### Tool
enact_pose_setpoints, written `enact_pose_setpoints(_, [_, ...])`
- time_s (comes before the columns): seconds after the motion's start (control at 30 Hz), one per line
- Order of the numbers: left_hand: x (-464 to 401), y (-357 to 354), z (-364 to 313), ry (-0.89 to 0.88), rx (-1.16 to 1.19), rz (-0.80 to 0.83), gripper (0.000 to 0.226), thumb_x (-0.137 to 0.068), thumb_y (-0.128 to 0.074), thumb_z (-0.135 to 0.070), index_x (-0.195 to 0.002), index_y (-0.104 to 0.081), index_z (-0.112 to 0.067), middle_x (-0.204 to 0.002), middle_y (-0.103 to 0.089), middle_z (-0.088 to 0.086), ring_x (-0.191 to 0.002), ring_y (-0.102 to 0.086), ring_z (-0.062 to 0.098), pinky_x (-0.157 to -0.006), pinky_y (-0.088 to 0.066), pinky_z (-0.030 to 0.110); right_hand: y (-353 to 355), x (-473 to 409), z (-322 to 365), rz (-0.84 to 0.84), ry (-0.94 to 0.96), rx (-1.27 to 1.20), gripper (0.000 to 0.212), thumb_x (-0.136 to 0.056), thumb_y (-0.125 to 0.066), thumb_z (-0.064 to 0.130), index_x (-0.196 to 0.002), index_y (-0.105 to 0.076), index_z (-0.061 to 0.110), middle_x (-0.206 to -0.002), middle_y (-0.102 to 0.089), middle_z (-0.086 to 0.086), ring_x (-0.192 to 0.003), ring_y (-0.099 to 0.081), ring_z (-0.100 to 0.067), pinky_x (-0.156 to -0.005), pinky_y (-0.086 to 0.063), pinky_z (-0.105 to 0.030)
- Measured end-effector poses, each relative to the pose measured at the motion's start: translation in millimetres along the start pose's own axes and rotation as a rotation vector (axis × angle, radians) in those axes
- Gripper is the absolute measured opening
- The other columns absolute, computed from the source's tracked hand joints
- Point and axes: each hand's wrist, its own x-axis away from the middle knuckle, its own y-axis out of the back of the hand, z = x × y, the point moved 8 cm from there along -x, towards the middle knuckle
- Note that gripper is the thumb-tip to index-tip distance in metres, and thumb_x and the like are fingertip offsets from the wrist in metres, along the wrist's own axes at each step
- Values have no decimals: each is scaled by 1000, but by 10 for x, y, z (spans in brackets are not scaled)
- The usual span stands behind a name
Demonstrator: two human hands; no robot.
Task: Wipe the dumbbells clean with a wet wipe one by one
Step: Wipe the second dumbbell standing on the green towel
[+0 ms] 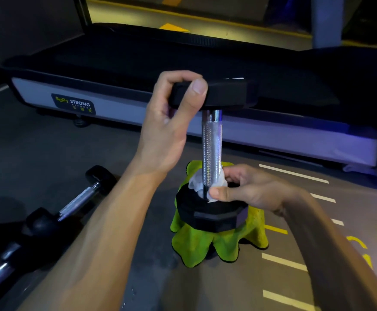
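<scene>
A treadmill [183, 70] fills the background, its far end cut off. An upright dumbbell [211, 149] stands on a green cloth [218, 243] hiding its support. Left hand [167, 122] fingers pinch its top head; right hand [248, 189] fingers press a wet wipe [196, 182] around the handle's base

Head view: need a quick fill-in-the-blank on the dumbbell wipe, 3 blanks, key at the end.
1. The dumbbell being wiped stands ____ on its lower head.
2. The left hand grips the dumbbell's ____ head.
3. The right hand presses the white wet wipe against the base of the knurled handle, while a ____ cloth lies under the dumbbell.

Missing words: upright; upper; green
</scene>
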Motion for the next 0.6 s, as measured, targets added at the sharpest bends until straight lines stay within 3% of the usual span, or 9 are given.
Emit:
enact_pose_setpoints(0.13, [4, -4, -12, 6, -4, -2, 12, -105, -55, -22, -113, -59, -15, -88, -57, -28, -91, -52, -7, -89, -39, 15, 7, 58, -37, -43, 34, -89, 24, -94, -64, 28, -107, -75, 11, -107, -78, -6, -100, -73, -17, -90, -56, -29])
enact_pose_setpoints(0.23, [12, -33, -24, 1, 3, -6, 11, -105, -55, -21, -112, -59, -14, -90, -58, -27, -91, -53, -7, -89, -39, 15, 57, 77, -62, -133, 34, 27, 38, -94, -60, 44, -99, -77, 11, -101, -79, -9, -96, -75, -26, -93, -58, -46])
enact_pose_setpoints(0.33, [16, -43, -26, 8, 13, -15, 11, -105, -54, -21, -112, -59, -14, -91, -57, -24, -91, -53, -8, -89, -40, 13, 35, 109, 85, -289, 123, 166, 53, -103, -47, 56, -94, -74, 11, -95, -77, -11, -88, -73, -21, -90, -55, -56])
enact_pose_setpoints(0.4, [11, -45, -20, 14, 18, -19, 13, -105, -55, -25, -113, -59, -16, -94, -57, -22, -93, -53, -4, -90, -40, 17, 63, 103, 313, -418, 215, 205, 53, -106, -36, 54, -94, -69, 14, -94, -76, 0, -90, -70, -19, -90, -53, -49])
enact_pose_setpoints(0.5, [32, -54, -24, 6, 18, 0, 13, -106, -53, -24, -114, -57, -15, -95, -56, -20, -92, -53, -4, -88, -41, 18, 135, 57, 755, -662, 274, 161, 30, -109, -38, 35, -88, -59, 27, -79, -63, 18, -77, -57, 1, -80, -44, -26])
enact_pose_setpoints(0.57, [52, -51, -46, -12, 10, 12, 11, -107, -51, -19, -115, -55, -12, -100, -55, -16, -92, -53, -5, -87, -42, 16, 50, 43, 919, -806, 274, 122, 15, -107, -41, 26, -107, -56, 24, -95, -63, 15, -84, -56, 0, -79, -42, -23])
enact_pose_setpoints(0.6, [57, -38, -54, -18, 7, 8, 11, -108, -50, -18, -115, -55, -12, -101, -55, -14, -92, -53, -5, -86, -42, 16, -48, 56, 926, -853, 276, 116, 21, -107, -42, 25, -124, -52, 19, -114, -63, 6, -100, -57, -2, -85, -43, -22])
